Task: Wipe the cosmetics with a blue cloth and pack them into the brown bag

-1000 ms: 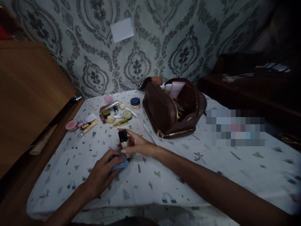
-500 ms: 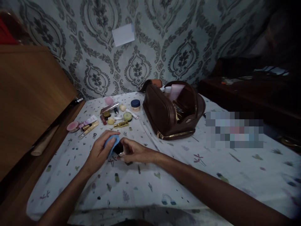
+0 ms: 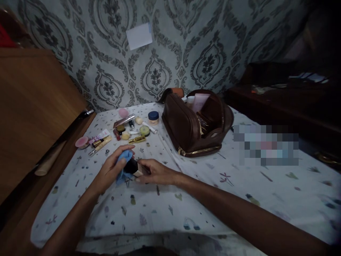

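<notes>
My left hand (image 3: 109,170) is closed on a blue cloth (image 3: 123,164), which presses against the black cap of a small bottle. That bottle, which looks like a foundation bottle (image 3: 138,171), lies tilted sideways with its cap toward the cloth. Around its beige body my right hand (image 3: 157,172) is wrapped, covering part of it. Just beyond the hands lie a gold tube (image 3: 137,139), a round green-topped jar (image 3: 144,131) and a jar with a dark blue lid (image 3: 153,117).
An open brown cosmetic bag (image 3: 183,124) stands right of the small items, with a pink tube (image 3: 200,102) inside. More cosmetics and a pink-lidded pot (image 3: 82,142) lie at the left. A wooden panel (image 3: 34,106) borders the table's left side; a blurred patch (image 3: 266,145) covers something at right.
The bottle has gone from upright to tilted sideways, cap to the left. My left hand has moved the cloth from the bottle's lower part up to its cap.
</notes>
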### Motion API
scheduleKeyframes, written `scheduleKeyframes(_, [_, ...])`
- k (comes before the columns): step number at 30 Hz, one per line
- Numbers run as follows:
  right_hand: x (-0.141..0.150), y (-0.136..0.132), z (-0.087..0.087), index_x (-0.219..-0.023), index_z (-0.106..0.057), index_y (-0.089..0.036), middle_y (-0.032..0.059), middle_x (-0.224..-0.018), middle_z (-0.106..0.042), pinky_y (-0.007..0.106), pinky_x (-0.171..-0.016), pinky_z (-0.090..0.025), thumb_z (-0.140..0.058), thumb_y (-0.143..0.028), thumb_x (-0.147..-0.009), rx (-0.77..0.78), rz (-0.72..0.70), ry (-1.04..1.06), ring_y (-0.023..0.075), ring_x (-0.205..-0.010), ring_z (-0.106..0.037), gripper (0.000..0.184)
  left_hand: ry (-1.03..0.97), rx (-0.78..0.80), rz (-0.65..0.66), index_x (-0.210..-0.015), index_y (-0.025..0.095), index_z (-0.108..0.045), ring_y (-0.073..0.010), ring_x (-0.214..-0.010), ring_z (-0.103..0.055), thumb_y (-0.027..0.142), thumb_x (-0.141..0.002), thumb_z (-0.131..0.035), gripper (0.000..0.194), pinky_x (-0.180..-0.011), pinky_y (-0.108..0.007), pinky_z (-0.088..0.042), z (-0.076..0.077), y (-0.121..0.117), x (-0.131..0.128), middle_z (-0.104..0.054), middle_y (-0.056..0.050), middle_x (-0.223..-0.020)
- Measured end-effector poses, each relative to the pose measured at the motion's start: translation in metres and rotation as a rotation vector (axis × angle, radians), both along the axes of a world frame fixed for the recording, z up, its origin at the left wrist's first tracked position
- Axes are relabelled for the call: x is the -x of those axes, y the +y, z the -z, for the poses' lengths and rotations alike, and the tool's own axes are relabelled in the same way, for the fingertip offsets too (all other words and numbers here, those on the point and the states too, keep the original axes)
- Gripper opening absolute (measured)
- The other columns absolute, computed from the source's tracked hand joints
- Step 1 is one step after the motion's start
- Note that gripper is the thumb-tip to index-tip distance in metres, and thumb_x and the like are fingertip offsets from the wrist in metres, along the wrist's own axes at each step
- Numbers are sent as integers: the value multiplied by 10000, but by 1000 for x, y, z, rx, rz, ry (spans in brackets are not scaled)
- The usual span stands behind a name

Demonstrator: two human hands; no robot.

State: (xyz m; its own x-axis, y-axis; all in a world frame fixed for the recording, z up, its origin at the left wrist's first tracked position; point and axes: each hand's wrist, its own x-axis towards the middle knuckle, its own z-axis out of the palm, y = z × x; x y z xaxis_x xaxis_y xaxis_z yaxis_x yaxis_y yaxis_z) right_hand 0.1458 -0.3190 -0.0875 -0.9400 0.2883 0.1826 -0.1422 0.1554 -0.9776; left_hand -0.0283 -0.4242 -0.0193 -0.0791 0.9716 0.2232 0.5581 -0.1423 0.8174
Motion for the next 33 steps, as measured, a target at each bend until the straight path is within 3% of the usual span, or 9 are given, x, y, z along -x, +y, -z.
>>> scheduleKeyframes(2, [-1,-1,-2,-828,-509,-180,-44,-739,-410,234,-599,-303,-703,-440,-768,-7,51,14,107,-669,-381,330,143,-51,69,-1246,211,-606,-252,-1016,-622,547,-889,-565,492,-881,-332,-481,-3,1,-1,-652,-92,-1118])
scheduleKeyframes(4, [-2,-1,-4,-831,-517,-180,-42,-734,-426,236,-603,-312,-684,-422,-775,-46,123,17,112,-670,-393,299,213,-70,56,-1161,208,-637,-233,-959,-616,497,-892,-576,399,-855,-316,-471,0,7,-2,-655,-71,-1039])
scheduleKeyframes(8, [-1,-1,-6,-811,-518,-183,-45,-688,-446,236,-588,-307,-641,-386,-801,-173,273,-69,115,-643,-410,238,72,-76,-96,-978,202,-622,-174,-756,-560,477,-919,-493,310,-729,-277,-443,25,27,-3,-597,-2,-817])
scheduleKeyframes(11, [0,0,-6,-790,-516,-181,-44,-668,-461,232,-569,-303,-633,-393,-815,-191,311,-141,113,-625,-417,243,-26,-103,-175,-857,206,-582,-167,-712,-511,467,-911,-450,298,-695,-275,-417,43,34,-5,-534,16,-737])
scheduleKeyframes(16, [0,2,-6,-762,-519,-179,-48,-644,-427,224,-540,-285,-656,-414,-803,-115,242,-160,101,-598,-395,275,-62,-102,-214,-780,212,-550,-168,-661,-459,453,-891,-422,295,-643,-282,-388,52,30,-6,-475,20,-669])
scheduleKeyframes(21, [0,4,-5,-852,-540,-172,-41,-664,-458,218,-521,-295,-666,-462,-783,73,137,-174,104,-594,-415,324,-92,-116,-227,-765,211,-540,-165,-666,-456,427,-904,-417,284,-648,-281,-379,52,27,-6,-474,20,-673])
scheduleKeyframes(33, [0,7,-4,-868,-561,-171,-59,-651,-460,203,-478,-320,-719,-469,-750,219,69,-176,77,-543,-400,358,-92,-87,-271,-757,218,-534,-172,-672,-455,439,-879,-411,280,-655,-279,-378,56,27,-4,-468,20,-672])
